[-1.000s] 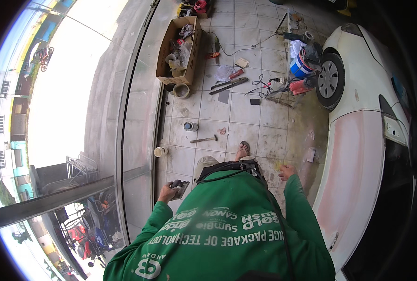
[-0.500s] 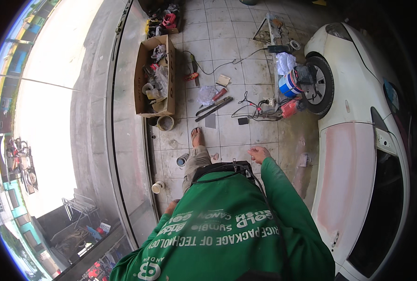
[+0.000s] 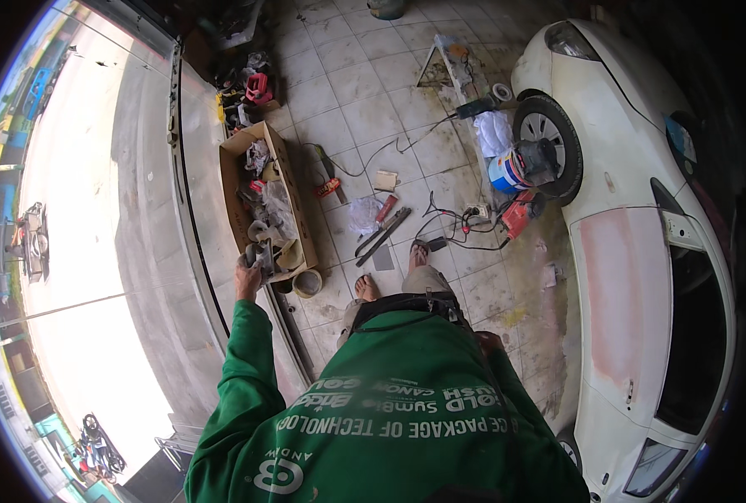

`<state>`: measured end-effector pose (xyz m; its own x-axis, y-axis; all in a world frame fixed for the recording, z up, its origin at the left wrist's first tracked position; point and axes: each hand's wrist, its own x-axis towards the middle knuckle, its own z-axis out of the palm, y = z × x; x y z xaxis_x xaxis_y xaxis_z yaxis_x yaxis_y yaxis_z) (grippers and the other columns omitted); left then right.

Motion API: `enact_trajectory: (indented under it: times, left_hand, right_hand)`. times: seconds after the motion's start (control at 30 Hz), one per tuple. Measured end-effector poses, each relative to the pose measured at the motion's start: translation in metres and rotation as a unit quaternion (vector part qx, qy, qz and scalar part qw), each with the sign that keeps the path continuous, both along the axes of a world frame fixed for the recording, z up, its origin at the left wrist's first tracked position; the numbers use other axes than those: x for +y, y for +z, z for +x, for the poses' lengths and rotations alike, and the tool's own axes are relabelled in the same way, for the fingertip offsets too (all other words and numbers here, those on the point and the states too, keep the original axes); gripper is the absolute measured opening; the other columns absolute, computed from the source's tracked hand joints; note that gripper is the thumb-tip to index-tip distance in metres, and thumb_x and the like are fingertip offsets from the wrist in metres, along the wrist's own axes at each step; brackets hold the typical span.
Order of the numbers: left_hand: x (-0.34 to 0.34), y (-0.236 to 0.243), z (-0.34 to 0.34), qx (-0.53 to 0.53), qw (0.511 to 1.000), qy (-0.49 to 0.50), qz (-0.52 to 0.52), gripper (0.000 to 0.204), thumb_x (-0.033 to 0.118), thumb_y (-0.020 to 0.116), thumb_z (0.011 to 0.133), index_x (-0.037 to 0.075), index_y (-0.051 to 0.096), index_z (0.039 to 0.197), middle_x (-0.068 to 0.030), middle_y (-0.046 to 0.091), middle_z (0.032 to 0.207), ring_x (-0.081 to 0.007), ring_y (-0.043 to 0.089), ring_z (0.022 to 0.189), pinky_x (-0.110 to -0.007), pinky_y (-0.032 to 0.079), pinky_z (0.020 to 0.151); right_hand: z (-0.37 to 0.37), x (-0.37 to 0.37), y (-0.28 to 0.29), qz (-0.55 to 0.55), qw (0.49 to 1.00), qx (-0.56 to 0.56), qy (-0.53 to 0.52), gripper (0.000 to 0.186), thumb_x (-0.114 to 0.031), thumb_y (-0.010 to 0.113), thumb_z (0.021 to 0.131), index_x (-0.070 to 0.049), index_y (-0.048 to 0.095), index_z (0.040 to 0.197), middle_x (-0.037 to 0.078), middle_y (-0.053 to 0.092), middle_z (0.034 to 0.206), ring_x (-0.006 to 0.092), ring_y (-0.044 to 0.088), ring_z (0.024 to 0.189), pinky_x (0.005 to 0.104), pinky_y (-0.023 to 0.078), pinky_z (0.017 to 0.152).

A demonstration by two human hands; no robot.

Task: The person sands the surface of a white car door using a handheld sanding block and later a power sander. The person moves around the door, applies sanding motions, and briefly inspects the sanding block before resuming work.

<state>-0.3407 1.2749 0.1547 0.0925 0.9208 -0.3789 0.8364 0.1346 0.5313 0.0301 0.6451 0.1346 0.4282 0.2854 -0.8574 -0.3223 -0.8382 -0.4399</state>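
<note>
My left arm reaches out to the near left corner of a long cardboard box (image 3: 293, 205). My left hand (image 3: 248, 278) is closed round a small dark-grey object (image 3: 264, 256), possibly a can, held at the box's near end; its exact kind is unclear. Inside the box lie crumpled plastic, cups and other odds and ends. A round tub (image 3: 307, 283) stands on the floor just right of that corner. My right hand (image 3: 489, 340) hangs by my right hip, partly covered by the sleeve and in shadow; its fingers do not show clearly.
Ahead on the tiles lie a red-and-black power tool (image 3: 519, 215), tangled cables (image 3: 448, 222), dark strips (image 3: 384, 233) and a grinder-like tool (image 3: 327, 186). A white-and-blue bucket (image 3: 507, 172) stands beside the white car (image 3: 633, 151). A glass partition (image 3: 190, 159) runs along the left.
I have stepped forward, and my right foot now shows in front. My left arm has swung out to the box with the grey object. My right hand has drawn back to my hip.
</note>
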Motion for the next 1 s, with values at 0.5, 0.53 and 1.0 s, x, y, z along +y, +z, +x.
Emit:
enact_trajectory:
  times: [0.5,0.53,1.0]
  left_hand:
    - [-0.052,-0.007,0.172,-0.022,0.95,-0.061,-0.305,0.049,0.024,0.076,0.089,0.0,0.067,0.131,-0.0125,0.07,0.123,-0.0235,0.069,0.109,-0.034,0.055,0.095]
    - [-0.05,-0.002,0.185,-0.045,0.938,-0.05,-0.341,0.052,0.026,0.078,0.088,0.001,0.066,0.133,-0.0121,0.07,0.126,-0.0241,0.067,0.113,-0.033,0.053,0.099]
    - [0.265,-0.079,0.555,0.079,0.875,-0.476,-0.044,0.042,0.034,0.069,0.088,0.012,0.071,0.123,-0.017,0.072,0.117,-0.0291,0.071,0.104,-0.041,0.056,0.089]
  right_hand:
    - [0.235,0.144,-0.04,0.056,0.967,0.052,-0.243,0.044,-0.035,0.075,0.093,-0.011,0.065,0.128,0.005,0.07,0.108,0.0282,0.073,0.082,0.0399,0.053,0.062]
    - [0.257,0.152,-0.04,0.087,0.961,0.041,-0.261,0.043,-0.034,0.073,0.093,-0.011,0.064,0.129,0.004,0.07,0.107,0.0277,0.073,0.082,0.04,0.053,0.062]
    - [0.216,0.217,-0.056,0.01,0.915,0.049,-0.4,0.048,-0.03,0.069,0.097,-0.004,0.058,0.135,0.015,0.068,0.116,0.0352,0.07,0.088,0.0466,0.057,0.069]
